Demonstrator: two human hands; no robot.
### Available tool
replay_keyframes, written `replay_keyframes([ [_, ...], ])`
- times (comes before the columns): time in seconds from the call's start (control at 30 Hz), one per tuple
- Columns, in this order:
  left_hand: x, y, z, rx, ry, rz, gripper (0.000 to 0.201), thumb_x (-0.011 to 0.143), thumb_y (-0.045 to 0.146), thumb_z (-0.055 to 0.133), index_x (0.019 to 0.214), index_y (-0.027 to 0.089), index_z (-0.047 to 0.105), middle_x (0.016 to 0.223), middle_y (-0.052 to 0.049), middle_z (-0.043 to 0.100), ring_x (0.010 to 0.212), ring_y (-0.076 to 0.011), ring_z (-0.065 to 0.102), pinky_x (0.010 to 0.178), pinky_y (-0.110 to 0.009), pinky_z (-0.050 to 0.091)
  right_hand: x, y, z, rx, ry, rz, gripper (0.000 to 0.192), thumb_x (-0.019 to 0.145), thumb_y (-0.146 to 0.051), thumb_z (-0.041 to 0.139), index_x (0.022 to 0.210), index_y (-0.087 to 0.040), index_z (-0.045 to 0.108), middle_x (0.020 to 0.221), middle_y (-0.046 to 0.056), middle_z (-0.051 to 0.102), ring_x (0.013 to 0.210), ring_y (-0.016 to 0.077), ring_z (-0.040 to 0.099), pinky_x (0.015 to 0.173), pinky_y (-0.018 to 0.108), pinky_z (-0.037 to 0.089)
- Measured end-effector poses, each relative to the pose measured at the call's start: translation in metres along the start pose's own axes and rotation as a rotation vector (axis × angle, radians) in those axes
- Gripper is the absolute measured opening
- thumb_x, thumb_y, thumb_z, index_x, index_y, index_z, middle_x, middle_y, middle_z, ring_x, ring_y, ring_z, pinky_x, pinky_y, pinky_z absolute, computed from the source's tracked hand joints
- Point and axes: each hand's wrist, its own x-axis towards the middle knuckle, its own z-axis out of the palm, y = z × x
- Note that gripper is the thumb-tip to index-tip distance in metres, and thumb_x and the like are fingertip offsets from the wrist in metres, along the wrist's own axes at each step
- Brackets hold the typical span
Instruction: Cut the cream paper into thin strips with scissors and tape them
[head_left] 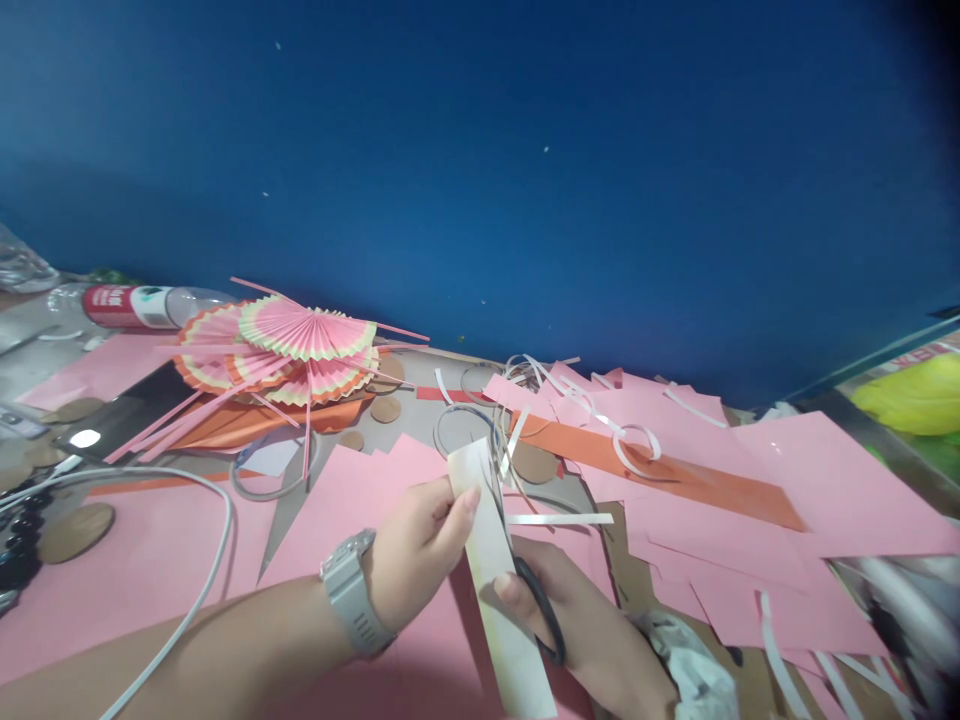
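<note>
A long strip of white paper (499, 620) stands slanted in front of me, its upper end pinched by my left hand (424, 545) between thumb and fingers. My right hand (570, 610) grips a pair of black-handled scissors (541, 610), thumb and fingers around the handle loops. The scissor blades point up along the strip's right edge, and a thin sliver of paper curls beside them. Whether the blades are parted is hard to make out. Pink paper sheets (345, 510) lie under both hands.
Folded pink paper fans (307, 335) with thin sticks lie at the back left beside a plastic bottle (142, 305). An orange strip (705, 480), more pink sheets (840, 480) and white offcuts (637, 450) cover the right. A white cable (217, 560) crosses the left; a blue wall (480, 180) rises behind.
</note>
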Motion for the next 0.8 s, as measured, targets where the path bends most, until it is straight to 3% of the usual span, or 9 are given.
replay_keyframes([
  [0.8,0.0025,0.0016,-0.0013,0.025,-0.044,0.039,0.033,0.092,0.033,0.031,0.067,0.016,0.044,0.063,0.002,0.041,0.058,-0.0115,0.040,0.056,-0.023,0.035,-0.0007,0.0018,0.0010,-0.040,0.027,0.045,0.026,0.089,-0.043,0.038,0.077,-0.026,0.054,0.078,0.002,0.064,0.072,0.0246,0.059,0.061,0.032,0.049],
])
